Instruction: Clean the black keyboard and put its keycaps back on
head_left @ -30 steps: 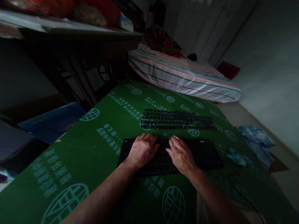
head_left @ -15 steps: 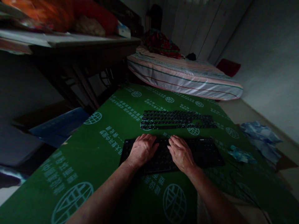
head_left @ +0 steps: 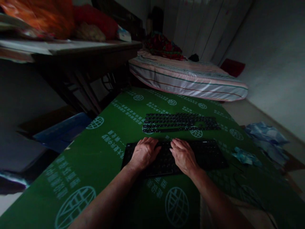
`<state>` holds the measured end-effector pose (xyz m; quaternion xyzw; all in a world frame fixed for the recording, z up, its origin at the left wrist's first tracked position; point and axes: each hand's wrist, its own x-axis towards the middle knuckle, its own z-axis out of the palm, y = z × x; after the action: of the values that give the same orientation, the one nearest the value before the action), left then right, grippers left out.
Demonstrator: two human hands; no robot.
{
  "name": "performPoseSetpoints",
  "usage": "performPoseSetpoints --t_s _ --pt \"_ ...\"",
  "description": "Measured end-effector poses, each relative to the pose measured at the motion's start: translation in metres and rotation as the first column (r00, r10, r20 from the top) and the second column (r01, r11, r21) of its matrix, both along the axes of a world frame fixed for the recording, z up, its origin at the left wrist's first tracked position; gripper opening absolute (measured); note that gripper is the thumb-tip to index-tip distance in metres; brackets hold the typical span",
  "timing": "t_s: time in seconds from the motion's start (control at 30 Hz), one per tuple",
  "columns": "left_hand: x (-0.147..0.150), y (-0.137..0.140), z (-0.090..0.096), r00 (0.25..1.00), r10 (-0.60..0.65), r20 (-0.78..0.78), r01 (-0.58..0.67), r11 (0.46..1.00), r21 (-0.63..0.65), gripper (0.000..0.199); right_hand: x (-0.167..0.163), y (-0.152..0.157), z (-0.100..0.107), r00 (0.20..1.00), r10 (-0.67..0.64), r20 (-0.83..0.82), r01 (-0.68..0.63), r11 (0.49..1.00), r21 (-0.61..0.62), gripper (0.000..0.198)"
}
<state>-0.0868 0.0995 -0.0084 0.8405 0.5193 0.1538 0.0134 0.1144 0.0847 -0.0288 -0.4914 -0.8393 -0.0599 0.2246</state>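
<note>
A black keyboard (head_left: 207, 156) lies on the green table in front of me, too dark to show which keys are on it. My left hand (head_left: 145, 152) rests palm down over its left part, fingers stretched toward the far edge and thumb pointing inward. Over the middle lies my right hand (head_left: 182, 154), its fingers likewise laid flat and pointing to the far edge. Neither hand grips anything that I can see. Beyond the keyboard, loose black keycaps (head_left: 166, 119) are spread in rows like a keyboard layout, with a gap toward the right.
The green table (head_left: 95, 165) has printed globes and lettering. A crumpled teal wrapper (head_left: 246, 156) and a thin cable lie at the right. Blue-and-white plastic (head_left: 267, 135) is beyond the right edge. A bed (head_left: 190, 76) stands behind; a cluttered desk (head_left: 83, 46) is at left.
The view has shifted slightly. Both hands keep the same place on the keyboard, and the rows of keycaps look unchanged.
</note>
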Motion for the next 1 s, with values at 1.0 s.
performPoseSetpoints --t_s 1.0 --pt "0.003 -0.002 0.006 1.000 0.006 0.011 -0.006 1.000 -0.025 0.022 0.018 0.041 0.012 0.924 0.134 -0.358 -0.242 0.930 -0.278 0.011"
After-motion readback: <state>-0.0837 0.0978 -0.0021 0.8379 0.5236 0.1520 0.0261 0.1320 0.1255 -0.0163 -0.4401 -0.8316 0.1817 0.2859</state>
